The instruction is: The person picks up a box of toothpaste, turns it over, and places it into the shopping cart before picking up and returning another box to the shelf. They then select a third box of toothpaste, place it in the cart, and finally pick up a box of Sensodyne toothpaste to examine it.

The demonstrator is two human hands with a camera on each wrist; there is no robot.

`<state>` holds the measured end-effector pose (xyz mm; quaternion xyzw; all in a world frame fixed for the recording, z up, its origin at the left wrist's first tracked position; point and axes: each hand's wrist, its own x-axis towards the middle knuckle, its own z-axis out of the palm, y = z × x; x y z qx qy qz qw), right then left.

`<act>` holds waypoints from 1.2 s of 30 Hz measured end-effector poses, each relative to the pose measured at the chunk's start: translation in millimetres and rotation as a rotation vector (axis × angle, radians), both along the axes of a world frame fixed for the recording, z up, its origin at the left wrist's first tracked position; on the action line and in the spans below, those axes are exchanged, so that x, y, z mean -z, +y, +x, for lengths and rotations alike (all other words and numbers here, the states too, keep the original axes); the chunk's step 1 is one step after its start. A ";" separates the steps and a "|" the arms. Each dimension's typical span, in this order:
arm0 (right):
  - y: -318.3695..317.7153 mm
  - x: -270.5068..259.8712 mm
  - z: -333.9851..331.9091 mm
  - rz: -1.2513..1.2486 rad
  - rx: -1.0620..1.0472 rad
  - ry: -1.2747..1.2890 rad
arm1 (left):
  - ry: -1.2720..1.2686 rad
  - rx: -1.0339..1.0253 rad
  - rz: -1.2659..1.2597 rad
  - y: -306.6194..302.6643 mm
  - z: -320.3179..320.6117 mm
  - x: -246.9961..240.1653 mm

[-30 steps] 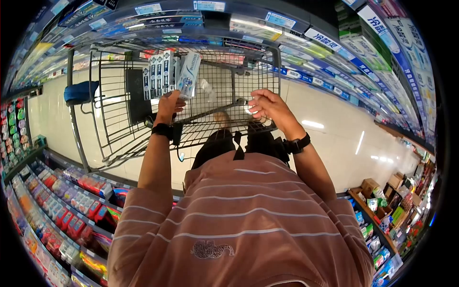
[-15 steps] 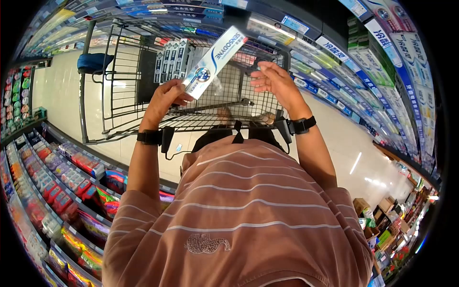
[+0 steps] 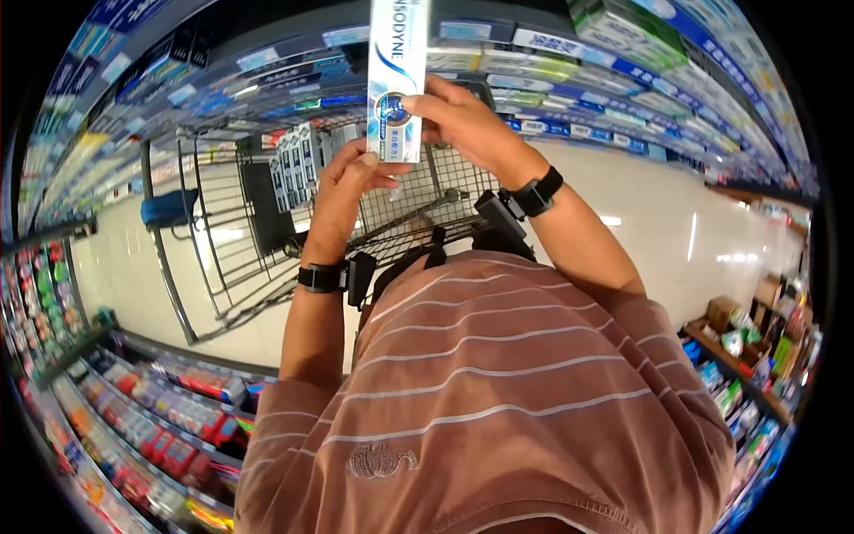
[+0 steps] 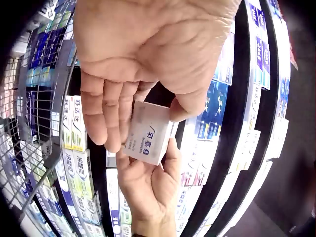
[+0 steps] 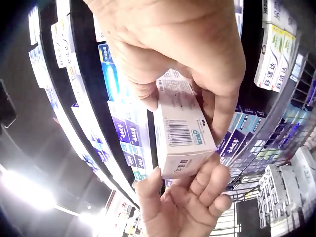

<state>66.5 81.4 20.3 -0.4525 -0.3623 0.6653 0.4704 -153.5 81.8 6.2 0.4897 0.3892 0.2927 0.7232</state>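
Note:
Both hands hold a long white toothpaste box (image 3: 398,80) lettered SENSODYNE, raised above a shopping cart with its long side upright in the head view. My left hand (image 3: 349,187) pinches its lower end, the thumb on the front. Higher up, my right hand (image 3: 471,126) grips the box from the right, thumb across the round blue emblem. In the right wrist view a barcode shows on another side of the toothpaste box (image 5: 182,126), between the right hand (image 5: 182,44) above and the left hand (image 5: 185,202) below.
The metal wire cart (image 3: 169,289) stands below the hands, with several white boxes (image 3: 295,169) inside it. A blue bag (image 3: 169,210) hangs at its left side. Shelves of boxed toothpaste (image 3: 587,93) run along the front; packaged goods (image 3: 160,436) fill the rack at lower left.
The left hand has lifted the toothpaste box from the cart and brought it up and forward, turning it upright. The right hand, free before, has moved left and now grips it too.

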 end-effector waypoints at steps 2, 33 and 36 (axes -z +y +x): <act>5.3 6.8 11.7 -0.006 -0.013 -0.041 | 0.042 0.096 0.024 1.2 5.9 -0.4; -22.5 23.2 72.8 -0.098 -0.031 0.153 | -0.303 -0.362 0.096 60.1 -9.4 -0.7; -21.6 29.9 73.4 -0.063 0.073 0.170 | -0.273 -0.386 0.077 51.8 -8.4 -0.7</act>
